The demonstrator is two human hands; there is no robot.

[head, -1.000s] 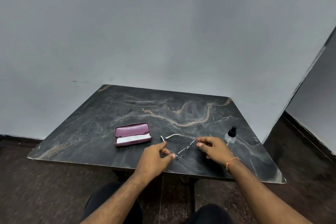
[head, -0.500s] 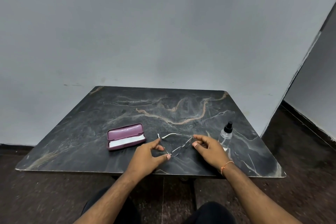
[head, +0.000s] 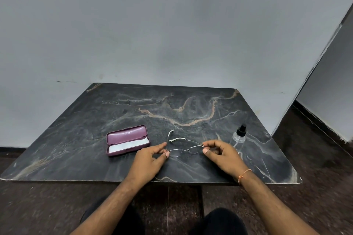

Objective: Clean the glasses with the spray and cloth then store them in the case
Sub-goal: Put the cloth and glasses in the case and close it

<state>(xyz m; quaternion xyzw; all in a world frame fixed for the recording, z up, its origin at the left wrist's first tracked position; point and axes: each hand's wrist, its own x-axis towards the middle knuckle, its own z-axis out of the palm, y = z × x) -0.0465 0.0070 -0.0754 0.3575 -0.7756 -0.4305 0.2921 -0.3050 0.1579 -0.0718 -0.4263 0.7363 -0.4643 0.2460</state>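
Observation:
Thin metal-framed glasses [head: 183,149] hang just above the dark marble table [head: 76,139], temples unfolded and pointing away from me. My left hand [head: 150,160] pinches the frame's left corner between thumb and forefinger. My right hand [head: 221,155] pinches the right corner the same way. To the left lies an open maroon case [head: 127,139] with a white cloth [head: 127,145] folded inside it. A clear spray bottle [head: 238,138] with a black nozzle stands just behind my right hand.
The table's near edge [head: 152,181] runs just under my wrists, and my knees show below it. A grey wall [head: 172,34] backs the table. Dark floor lies to the right.
The glasses have turned from slanted to level, lenses facing me, with both hands still pinching the frame. The camera view has shifted a little to the right and down.

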